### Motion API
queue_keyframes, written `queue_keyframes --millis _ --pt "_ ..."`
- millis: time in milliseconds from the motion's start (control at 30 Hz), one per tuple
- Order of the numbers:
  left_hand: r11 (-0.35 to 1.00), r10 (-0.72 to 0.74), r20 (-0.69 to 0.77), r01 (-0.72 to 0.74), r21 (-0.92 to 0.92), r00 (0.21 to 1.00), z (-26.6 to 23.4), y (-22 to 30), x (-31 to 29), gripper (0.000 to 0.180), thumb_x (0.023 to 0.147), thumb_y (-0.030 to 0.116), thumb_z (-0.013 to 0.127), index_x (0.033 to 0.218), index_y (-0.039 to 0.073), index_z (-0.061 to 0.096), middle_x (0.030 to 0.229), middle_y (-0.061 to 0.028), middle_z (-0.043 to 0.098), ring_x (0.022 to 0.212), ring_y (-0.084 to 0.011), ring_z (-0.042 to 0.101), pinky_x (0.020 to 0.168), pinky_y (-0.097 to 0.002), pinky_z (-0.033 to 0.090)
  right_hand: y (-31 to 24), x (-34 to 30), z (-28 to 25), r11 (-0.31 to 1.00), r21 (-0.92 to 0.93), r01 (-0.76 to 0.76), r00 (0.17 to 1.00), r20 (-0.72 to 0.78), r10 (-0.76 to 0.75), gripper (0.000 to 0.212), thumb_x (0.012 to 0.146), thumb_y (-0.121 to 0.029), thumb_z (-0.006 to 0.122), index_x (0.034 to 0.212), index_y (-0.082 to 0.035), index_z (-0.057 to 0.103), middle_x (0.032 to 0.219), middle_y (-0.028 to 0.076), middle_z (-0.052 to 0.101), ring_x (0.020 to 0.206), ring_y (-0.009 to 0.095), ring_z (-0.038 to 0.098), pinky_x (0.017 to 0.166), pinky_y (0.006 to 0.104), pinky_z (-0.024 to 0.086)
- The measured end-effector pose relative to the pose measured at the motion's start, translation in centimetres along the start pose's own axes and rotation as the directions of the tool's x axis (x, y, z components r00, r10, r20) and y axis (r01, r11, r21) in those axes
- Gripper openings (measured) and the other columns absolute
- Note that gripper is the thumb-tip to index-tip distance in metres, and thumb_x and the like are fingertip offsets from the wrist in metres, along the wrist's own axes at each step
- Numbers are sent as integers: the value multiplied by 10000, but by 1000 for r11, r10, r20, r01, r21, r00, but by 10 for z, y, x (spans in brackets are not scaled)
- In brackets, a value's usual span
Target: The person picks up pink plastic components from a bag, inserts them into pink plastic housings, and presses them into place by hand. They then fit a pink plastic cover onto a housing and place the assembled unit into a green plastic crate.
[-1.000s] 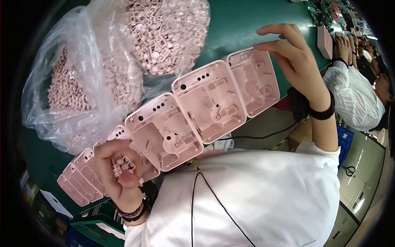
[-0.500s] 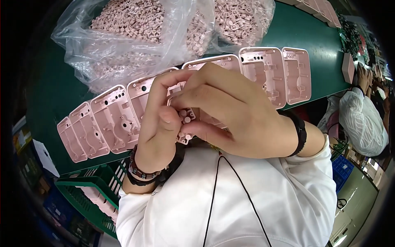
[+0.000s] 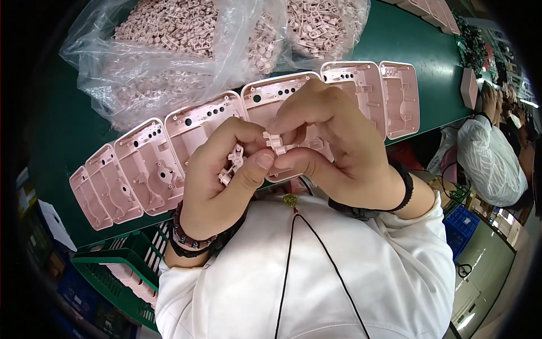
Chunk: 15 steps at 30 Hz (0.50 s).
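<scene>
I have both hands raised over the row of shells, close together near the middle. A small pink clip (image 3: 276, 142) sits between the fingertips, held up off the table (image 3: 443, 68). The right hand (image 3: 347, 150) has its forefinger on the far side of the clip and its thumb on the near side, clamped on it. The left hand (image 3: 214, 181) is curled round a few loose parts (image 3: 233, 163), which show between its thumb and bent fingers. Its forefinger and thumb tips come right up to the clip's left side; I cannot tell whether they grip it too.

Beneath and beyond the hands, I count seven pink shells (image 3: 149, 166) side by side, open face up, running from the near left to the far right. The hands and wrists cover parts of the middle ones. On the far side of that row lies a clear bag (image 3: 237, 42), with heaps of small pink pieces (image 3: 169, 28) showing through it.

At the near left, I see a green crate (image 3: 132, 243) with more pink pieces in it. The left wrist wears a beaded bracelet (image 3: 189, 237), the right a black band (image 3: 405, 189). Off to the right are a pink box (image 3: 468, 88) on the table, a co-worker's white sleeve (image 3: 485, 164) and a blue crate (image 3: 463, 229).
</scene>
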<state>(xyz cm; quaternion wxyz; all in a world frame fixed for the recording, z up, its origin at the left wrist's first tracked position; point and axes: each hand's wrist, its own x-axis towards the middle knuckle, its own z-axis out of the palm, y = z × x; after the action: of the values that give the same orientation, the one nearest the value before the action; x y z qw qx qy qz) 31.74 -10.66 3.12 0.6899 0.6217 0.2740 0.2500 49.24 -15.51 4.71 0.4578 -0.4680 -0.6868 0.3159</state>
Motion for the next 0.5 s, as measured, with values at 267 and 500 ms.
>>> queue_keyframes --millis 267,500 --pt "943 -214 59 222 -247 975 8 3 2 133 849 81 574 940 9 508 796 -18 546 658 -52 480 580 -177 369 19 -19 -5 938 -200 282 951 -68 -301 264 653 -58 721 864 -40 564 828 75 554 672 194 527 574 268 405" --pt "982 -92 114 70 177 989 16 0 4 165 816 93 623 907 12 513 723 -25 571 607 -69 505 551 -196 378 18 -35 -22 900 -336 278 956 3 -294 223 627 -118 681 820 -47 595 826 62 573 667 195 548 587 268 411"
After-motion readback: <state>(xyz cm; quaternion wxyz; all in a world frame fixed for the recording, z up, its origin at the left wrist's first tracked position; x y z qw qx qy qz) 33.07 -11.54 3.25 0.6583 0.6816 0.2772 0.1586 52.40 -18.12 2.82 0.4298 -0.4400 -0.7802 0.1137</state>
